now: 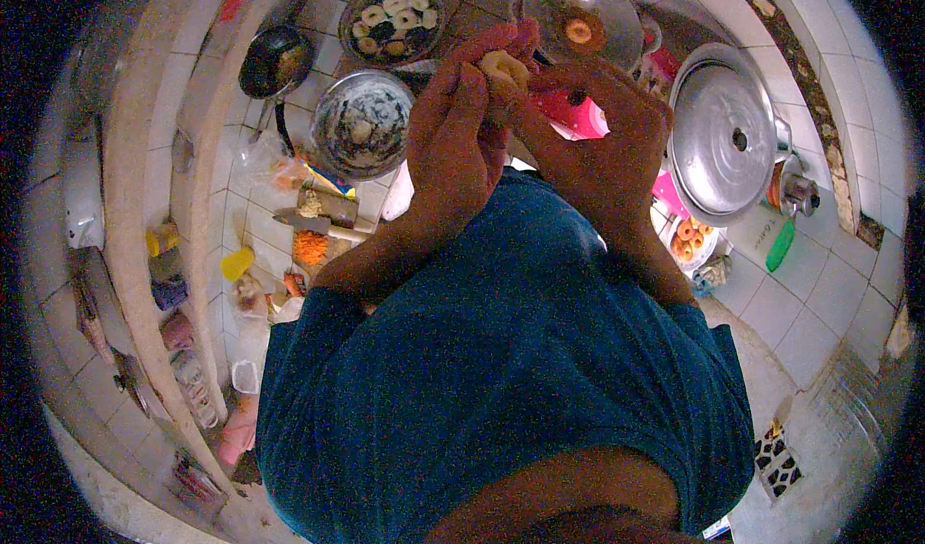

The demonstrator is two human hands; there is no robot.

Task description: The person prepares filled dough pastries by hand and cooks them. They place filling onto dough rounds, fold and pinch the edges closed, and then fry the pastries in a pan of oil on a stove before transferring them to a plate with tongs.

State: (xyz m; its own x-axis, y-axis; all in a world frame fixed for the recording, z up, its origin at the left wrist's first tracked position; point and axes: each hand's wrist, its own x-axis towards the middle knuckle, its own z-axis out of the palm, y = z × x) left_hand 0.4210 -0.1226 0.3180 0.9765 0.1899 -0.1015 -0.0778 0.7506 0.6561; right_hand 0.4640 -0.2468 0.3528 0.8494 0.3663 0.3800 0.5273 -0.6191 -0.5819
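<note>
A pale dough ring [504,67] is held up in front of my chest between both hands. My left hand [455,121] cups it from the left, fingers curled around it. My right hand [603,114] meets it from the other side, with thumb and fingertips on the dough. Just beyond the hands, a metal pan [542,2] has one browned ring [579,31] in it. A round tray [348,38] at the far left bears several pale dough rings [406,18]. Nearer, a metal bowl [327,139] is smeared with white flour or dough.
A large lidded aluminium pot [715,132] stands on the right, with a plate of browned rings [692,244] in front. On the left are a black frying pan [264,60], a knife [314,221], shredded orange food [311,246] and a plastic bag [264,155]. Stocked shelves line the left side.
</note>
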